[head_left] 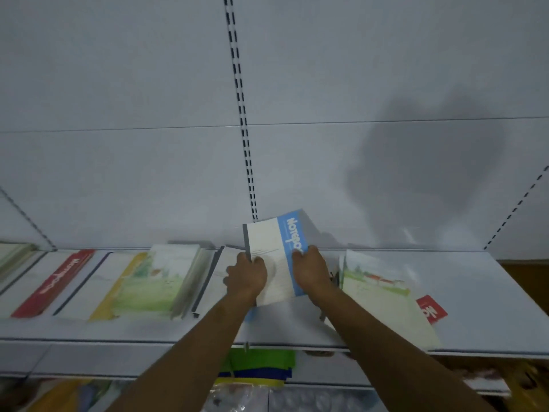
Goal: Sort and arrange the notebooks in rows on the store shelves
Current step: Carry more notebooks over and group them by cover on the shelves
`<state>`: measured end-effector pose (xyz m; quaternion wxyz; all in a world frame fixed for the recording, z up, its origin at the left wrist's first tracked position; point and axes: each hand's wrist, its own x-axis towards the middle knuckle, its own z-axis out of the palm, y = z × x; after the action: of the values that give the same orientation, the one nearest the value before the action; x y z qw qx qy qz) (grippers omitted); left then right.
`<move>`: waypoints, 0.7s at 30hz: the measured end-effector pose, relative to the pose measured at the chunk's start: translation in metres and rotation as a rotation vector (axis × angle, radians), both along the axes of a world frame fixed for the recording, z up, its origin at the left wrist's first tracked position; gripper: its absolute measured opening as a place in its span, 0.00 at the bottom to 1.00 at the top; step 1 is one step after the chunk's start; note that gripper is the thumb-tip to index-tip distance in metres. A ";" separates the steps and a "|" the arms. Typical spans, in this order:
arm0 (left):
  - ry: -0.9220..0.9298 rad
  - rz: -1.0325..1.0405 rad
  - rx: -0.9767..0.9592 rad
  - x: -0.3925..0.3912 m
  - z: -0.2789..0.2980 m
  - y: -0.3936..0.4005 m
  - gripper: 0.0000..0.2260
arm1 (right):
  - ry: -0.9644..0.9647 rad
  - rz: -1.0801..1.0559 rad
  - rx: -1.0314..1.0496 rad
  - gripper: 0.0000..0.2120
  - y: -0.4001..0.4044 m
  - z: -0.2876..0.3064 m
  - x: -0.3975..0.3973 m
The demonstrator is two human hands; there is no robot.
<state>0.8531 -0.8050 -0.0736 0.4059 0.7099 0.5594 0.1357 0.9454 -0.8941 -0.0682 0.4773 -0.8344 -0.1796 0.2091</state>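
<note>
A white notebook with a blue band (271, 248) is lifted and tilted above the middle of the white shelf (481, 292). My left hand (246, 276) grips its left edge and my right hand (310, 270) grips its right edge. On the shelf to the left lie a red-banded notebook (53, 282), a yellow-banded one (118, 285) and a green landscape one (157, 281). To the right lies a landscape-cover notebook (380, 295) over a red-banded one (430, 309).
The white back panel (148, 114) has a slotted upright (242, 114) behind the held notebook. Bare shelf surface spreads at the far right. Below the shelf edge sit green, blue and yellow items (258, 368) and plastic-wrapped goods (237, 399).
</note>
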 end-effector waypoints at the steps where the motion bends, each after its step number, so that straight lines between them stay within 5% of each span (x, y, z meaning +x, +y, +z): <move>1: 0.007 0.011 -0.033 -0.010 -0.002 0.012 0.19 | 0.017 0.008 0.010 0.16 0.013 -0.004 -0.008; 6: -0.064 -0.053 -0.059 -0.056 -0.021 0.065 0.13 | 0.092 0.013 -0.052 0.16 0.061 -0.034 -0.043; 13: 0.188 -0.256 0.179 -0.084 -0.053 0.102 0.12 | 0.089 -0.014 -0.227 0.13 0.097 -0.069 -0.079; 21: 0.453 -0.415 0.388 -0.046 -0.038 0.076 0.28 | -0.144 -0.020 -0.326 0.20 0.095 -0.055 -0.074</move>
<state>0.8067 -0.7288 -0.1112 0.1485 0.8842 0.4429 -0.0069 0.8710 -0.7993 -0.1231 0.3238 -0.9152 -0.1686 0.1705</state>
